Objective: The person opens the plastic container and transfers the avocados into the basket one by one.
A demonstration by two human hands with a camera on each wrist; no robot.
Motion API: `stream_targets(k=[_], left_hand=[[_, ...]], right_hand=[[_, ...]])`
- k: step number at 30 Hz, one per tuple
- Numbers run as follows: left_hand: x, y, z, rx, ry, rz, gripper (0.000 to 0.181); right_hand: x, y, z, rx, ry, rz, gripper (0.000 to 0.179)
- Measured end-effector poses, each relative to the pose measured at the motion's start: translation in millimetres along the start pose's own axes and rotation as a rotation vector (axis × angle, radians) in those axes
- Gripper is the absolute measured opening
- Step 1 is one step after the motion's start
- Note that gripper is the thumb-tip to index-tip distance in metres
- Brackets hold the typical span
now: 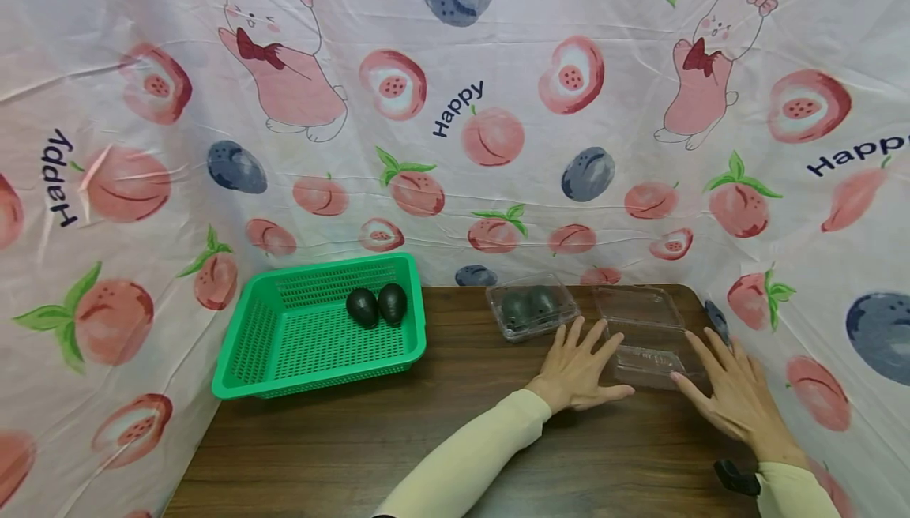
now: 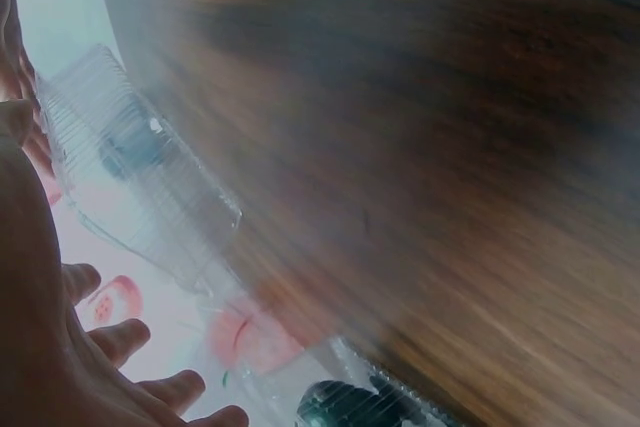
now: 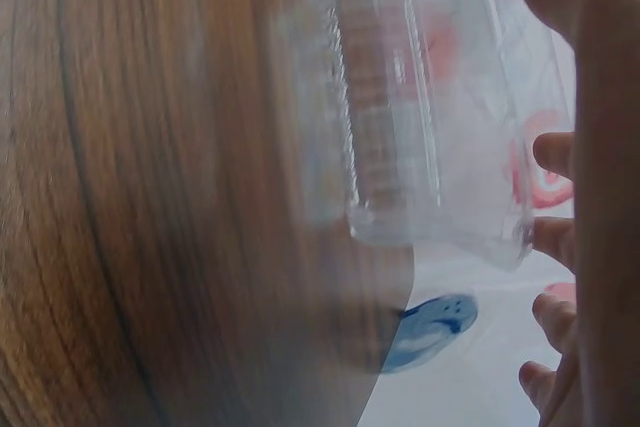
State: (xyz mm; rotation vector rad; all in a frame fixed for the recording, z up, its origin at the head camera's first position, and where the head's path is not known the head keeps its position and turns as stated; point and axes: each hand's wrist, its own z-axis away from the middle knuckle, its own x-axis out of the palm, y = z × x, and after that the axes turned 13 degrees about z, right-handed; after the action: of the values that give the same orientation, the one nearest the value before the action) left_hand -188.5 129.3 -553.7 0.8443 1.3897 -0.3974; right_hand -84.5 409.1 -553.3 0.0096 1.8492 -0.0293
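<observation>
A clear plastic clamshell box (image 1: 647, 360) lies unfolded on the table between my hands. My left hand (image 1: 579, 372) is spread to its left with fingers straight. On the other side, my right hand (image 1: 742, 396) is spread too, thumb at the box's near right corner; whether it touches I cannot tell. Neither hand holds anything. In the right wrist view, the ribbed clear wall (image 3: 450, 137) stands close to the fingertips. Just beyond the left fingertips sits another clear box (image 1: 524, 333), its lid down over two dark avocados (image 1: 517, 308).
A green plastic basket (image 1: 320, 380) stands on the left of the brown wooden table (image 1: 341, 447), with two dark avocados (image 1: 363, 309) at its right end. Fruit-printed white cloth (image 1: 498, 52) hangs behind and on both sides, close to the right hand.
</observation>
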Motion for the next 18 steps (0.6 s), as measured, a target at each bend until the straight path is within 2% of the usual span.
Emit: stream_targets(k=[10,18], left_hand=[[-10.5,-12.4,11.8,-0.015,0.043,-0.030,0.096],[-20.0,-30.6,21.9,-0.030,0.091,-0.016,0.095]], right_hand=[[-6.1,-19.5,-9.7,-0.048,0.042,0.026,0.089],[-7.9,-39.9,-19.2,-0.088,0.080,-0.032,0.091]])
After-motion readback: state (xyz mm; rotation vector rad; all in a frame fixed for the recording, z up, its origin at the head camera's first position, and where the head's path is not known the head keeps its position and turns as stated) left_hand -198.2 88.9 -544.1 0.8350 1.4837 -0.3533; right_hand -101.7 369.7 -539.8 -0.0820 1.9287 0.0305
